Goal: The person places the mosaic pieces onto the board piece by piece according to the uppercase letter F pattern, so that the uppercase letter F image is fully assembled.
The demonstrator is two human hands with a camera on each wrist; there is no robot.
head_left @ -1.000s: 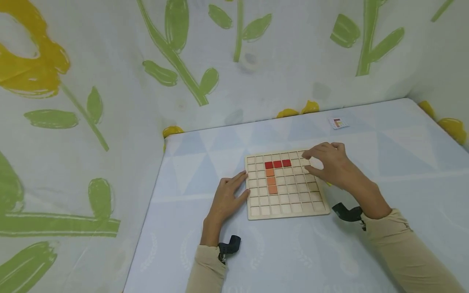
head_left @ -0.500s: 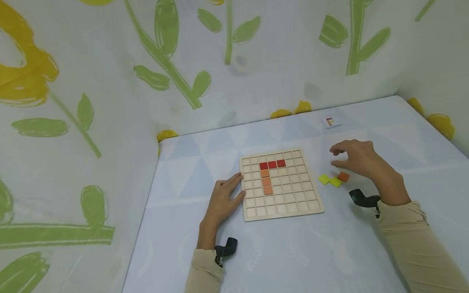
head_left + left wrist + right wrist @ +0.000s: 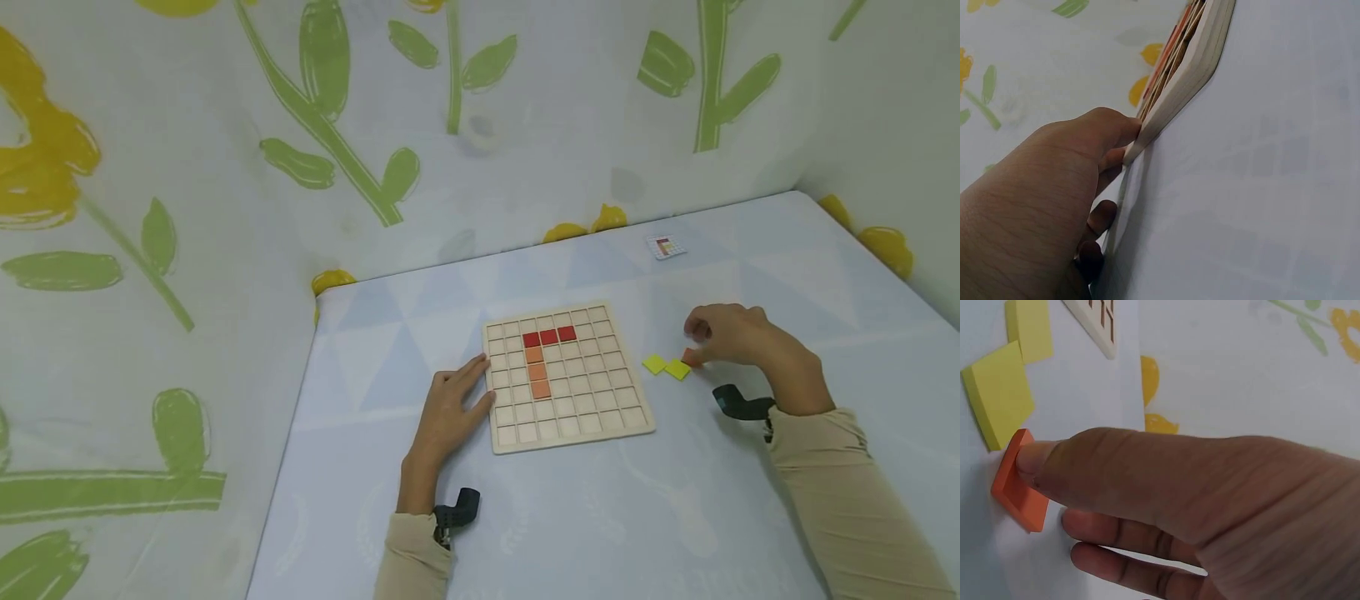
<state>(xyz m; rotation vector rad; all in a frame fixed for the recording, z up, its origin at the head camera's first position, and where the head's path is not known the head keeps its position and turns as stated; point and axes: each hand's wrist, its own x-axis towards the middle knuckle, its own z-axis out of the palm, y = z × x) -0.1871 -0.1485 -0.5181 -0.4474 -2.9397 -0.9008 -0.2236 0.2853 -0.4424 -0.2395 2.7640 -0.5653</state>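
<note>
A square wooden grid board (image 3: 566, 417) lies on the table, holding three red tiles (image 3: 549, 337) in a row and three orange tiles (image 3: 536, 372) in a column below the leftmost. My left hand (image 3: 450, 408) rests at the board's left edge, its thumb and fingertips touching the rim. Right of the board, my right hand (image 3: 735, 333) presses its straight thumb on a loose orange tile (image 3: 1025, 503); the other fingers are apart from it, and the index finger is hidden in the right wrist view. Two yellow tiles (image 3: 1000, 394) lie beside that tile.
A small pattern card (image 3: 666, 246) lies near the table's far edge. Behind the table (image 3: 375, 467) hangs a pale cloth (image 3: 525, 167) printed with flowers and leaves. Each wrist wears a black camera.
My right hand moves from over the board to the loose tiles on the right, then lowers until its thumb meets the orange one. My left hand stays at the board's edge.
</note>
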